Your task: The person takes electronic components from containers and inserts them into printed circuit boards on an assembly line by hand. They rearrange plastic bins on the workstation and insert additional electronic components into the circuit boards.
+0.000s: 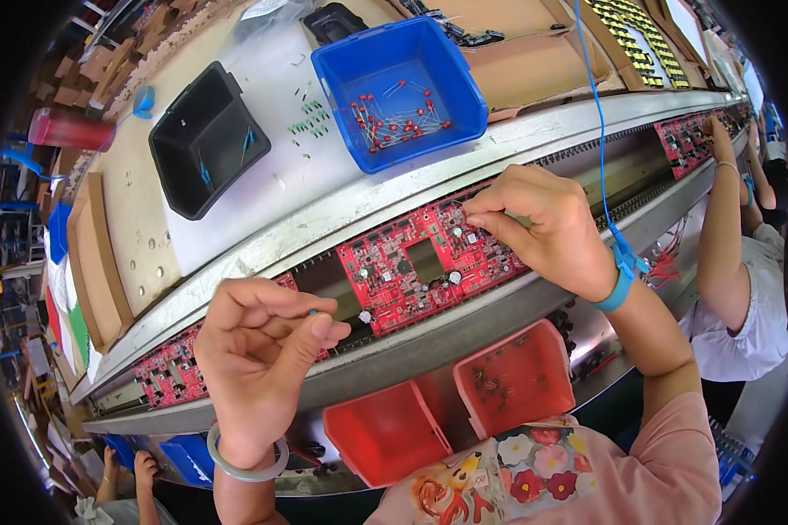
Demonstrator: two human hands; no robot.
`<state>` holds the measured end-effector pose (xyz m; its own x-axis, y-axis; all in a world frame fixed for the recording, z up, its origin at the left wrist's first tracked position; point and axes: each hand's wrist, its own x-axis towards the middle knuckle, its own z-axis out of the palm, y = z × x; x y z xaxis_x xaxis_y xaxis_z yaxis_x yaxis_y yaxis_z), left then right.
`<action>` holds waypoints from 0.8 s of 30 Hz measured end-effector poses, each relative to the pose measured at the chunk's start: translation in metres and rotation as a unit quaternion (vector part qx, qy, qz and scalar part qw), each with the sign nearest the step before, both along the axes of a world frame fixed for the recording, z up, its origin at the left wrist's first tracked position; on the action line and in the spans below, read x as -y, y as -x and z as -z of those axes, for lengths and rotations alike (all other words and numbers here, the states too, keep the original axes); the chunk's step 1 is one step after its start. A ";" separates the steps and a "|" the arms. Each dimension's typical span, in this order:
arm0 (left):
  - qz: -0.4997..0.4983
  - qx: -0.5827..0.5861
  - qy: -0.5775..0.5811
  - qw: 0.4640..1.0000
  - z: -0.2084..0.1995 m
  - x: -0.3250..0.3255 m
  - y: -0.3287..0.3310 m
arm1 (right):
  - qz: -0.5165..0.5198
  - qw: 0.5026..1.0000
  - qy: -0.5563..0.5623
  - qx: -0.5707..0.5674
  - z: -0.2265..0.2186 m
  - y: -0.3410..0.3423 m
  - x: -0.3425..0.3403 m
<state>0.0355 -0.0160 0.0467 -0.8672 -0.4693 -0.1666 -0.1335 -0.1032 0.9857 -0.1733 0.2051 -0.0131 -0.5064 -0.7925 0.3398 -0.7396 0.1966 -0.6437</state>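
A red circuit board, crowded with small parts and with a rectangular opening in it, lies on the conveyor rails in front of me. My right hand is over its far right part, thumb and forefinger pinched at the board's surface; what they hold, if anything, is too small to make out. My left hand hovers off the board's left end. Between its thumb and forefinger is a tiny blue electronic component. A blue wrist strap circles my right wrist, its cord running upward.
Beyond the rails stand a blue bin of red-tipped leaded components and a black bin with a few blue pieces. Green components lie loose between them. Red bins sit nearest me. At right, a co-worker's arm reaches another board.
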 end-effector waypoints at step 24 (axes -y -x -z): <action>0.105 -0.015 0.132 0.986 0.016 0.004 -0.010 | 0.025 0.996 -0.082 0.017 -0.004 0.002 0.008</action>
